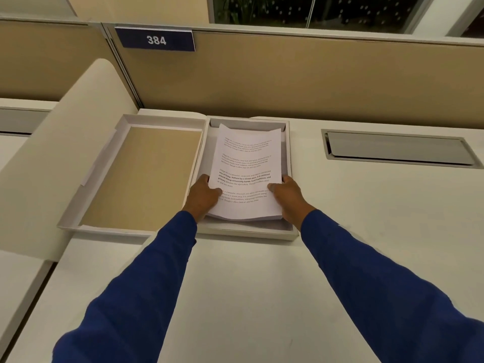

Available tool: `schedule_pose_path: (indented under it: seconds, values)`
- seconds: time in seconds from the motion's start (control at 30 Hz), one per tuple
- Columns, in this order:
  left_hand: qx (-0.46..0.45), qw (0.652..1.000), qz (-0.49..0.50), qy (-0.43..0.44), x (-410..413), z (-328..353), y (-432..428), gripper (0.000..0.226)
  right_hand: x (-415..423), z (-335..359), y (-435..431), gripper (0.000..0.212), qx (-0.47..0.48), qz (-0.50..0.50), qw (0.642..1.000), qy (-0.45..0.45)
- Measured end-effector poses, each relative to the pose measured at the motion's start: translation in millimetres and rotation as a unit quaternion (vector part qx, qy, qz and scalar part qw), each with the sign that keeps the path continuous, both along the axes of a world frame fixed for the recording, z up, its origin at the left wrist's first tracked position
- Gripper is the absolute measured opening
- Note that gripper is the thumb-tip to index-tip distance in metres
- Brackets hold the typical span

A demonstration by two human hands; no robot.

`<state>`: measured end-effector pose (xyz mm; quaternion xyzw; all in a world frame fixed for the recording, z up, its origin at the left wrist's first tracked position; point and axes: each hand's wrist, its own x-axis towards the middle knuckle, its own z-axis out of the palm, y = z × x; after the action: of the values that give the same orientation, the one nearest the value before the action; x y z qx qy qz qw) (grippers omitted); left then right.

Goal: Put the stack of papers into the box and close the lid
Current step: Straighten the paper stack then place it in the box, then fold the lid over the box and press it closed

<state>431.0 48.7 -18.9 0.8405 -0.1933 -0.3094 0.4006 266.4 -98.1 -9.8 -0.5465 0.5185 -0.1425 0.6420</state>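
A white stack of papers (246, 163) with printed text lies inside the shallow white box (288, 205) on the desk, its far end curling up slightly. My left hand (203, 195) grips the stack's near left edge, thumb on top. On the near right edge, my right hand (288, 197) holds it the same way. The box's hinged lid (146, 176) lies flat and open to the left, showing a tan inner face.
A curved cream divider (52, 163) rises at the left beside the lid. A tan partition (314, 82) with a "384" sign (156, 40) stands behind the box. A grey cable hatch (398, 149) is set into the white desk (248, 297) at the right.
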Motion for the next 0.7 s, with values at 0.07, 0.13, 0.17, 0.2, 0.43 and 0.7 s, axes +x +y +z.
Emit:
schedule_pose_path:
  seconds: [0.07, 0.13, 0.17, 0.2, 0.43, 0.7]
  values:
    - [-0.009, 1.000, 0.004, -0.003, 1.3, 0.4, -0.8, 0.021, 2.6, 1.3, -0.5, 0.036, -0.016, 0.001, 1.000, 0.000]
    - [-0.009, 1.000, 0.005, -0.005, 2.9, 0.3, -2.5, 0.020, 4.5, 0.6, -1.5, 0.035, -0.016, 0.001, 1.000, -0.003]
    - [-0.005, 1.000, 0.006, -0.008, 3.2, 0.4, -3.6, 0.020, 4.9, -0.4, -2.3, 0.035, -0.013, -0.001, 1.000, -0.002]
    - [0.002, 1.000, 0.007, -0.015, 3.1, 0.7, -4.3, 0.021, 5.3, -1.4, -2.9, 0.033, -0.012, -0.003, 1.000, 0.003]
    - [0.066, 0.989, -0.041, -0.130, -10.7, 7.0, 1.9, 0.055, 7.7, 3.2, -1.6, 0.052, -0.109, 0.016, 0.991, 0.078]
    - [-0.075, 0.958, 0.091, -0.261, -50.9, 15.1, 55.7, 0.056, -25.9, 11.0, 22.2, 0.058, -0.350, 0.071, 0.926, 0.125]
